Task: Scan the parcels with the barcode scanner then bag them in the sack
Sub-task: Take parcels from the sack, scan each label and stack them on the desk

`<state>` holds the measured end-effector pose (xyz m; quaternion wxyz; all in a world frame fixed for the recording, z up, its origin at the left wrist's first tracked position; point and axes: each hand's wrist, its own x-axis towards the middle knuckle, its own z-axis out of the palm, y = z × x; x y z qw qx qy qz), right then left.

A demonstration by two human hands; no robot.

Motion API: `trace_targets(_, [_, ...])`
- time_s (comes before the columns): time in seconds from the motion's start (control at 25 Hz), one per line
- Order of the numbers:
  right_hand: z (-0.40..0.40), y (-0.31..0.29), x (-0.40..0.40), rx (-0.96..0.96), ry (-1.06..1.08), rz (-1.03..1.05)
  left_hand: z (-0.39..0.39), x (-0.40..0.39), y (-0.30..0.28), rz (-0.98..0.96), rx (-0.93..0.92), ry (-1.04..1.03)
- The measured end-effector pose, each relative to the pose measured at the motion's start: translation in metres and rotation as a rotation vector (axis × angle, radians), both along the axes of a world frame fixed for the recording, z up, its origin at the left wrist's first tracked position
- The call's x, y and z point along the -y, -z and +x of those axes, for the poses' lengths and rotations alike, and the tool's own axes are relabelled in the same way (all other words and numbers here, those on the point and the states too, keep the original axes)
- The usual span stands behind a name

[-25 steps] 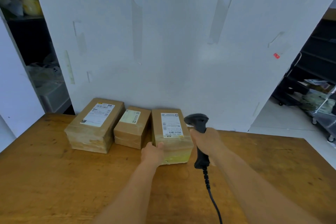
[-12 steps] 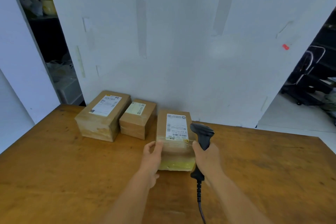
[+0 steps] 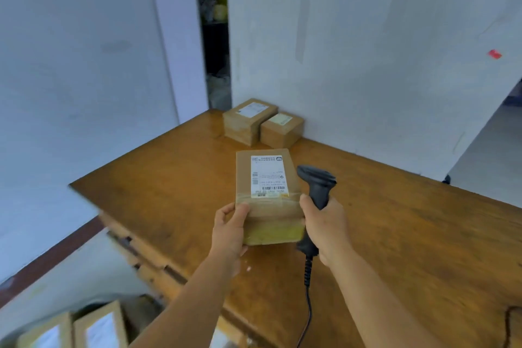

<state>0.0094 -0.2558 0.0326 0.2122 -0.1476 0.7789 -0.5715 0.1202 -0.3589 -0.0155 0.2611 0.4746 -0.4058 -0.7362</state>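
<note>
Two hands on the job: your left hand holds the labelled parcel over the tabletop; your right hand has its grip around the barcode scanner, touching the parcel's right side. Two parcels sit by the wall.

parcel left of scanner — on table

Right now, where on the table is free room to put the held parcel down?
Bare wood lies right of the barcode scanner and left of the held parcel, toward the table edge. It is crowded at the far wall, where two parcels sit.
</note>
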Motion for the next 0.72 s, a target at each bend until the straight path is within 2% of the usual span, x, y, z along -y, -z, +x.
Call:
trace_targets(0.32, [0.169, 0.029, 0.007, -0.045, -0.435, 0.014, 0.202, -0.039, 0.017, -0.027, 0.075, -0.442])
trace_targets(0.52, [0.288, 0.053, 0.021, -0.117, -0.697, 0.064, 0.326, -0.061, 0.049, 0.077, 0.088, -0.674])
trace_targets(0.72, [0.407, 0.099, 0.038, -0.117, -0.859, 0.183, 0.451, -0.072, 0.090, 0.169, 0.123, -0.755])
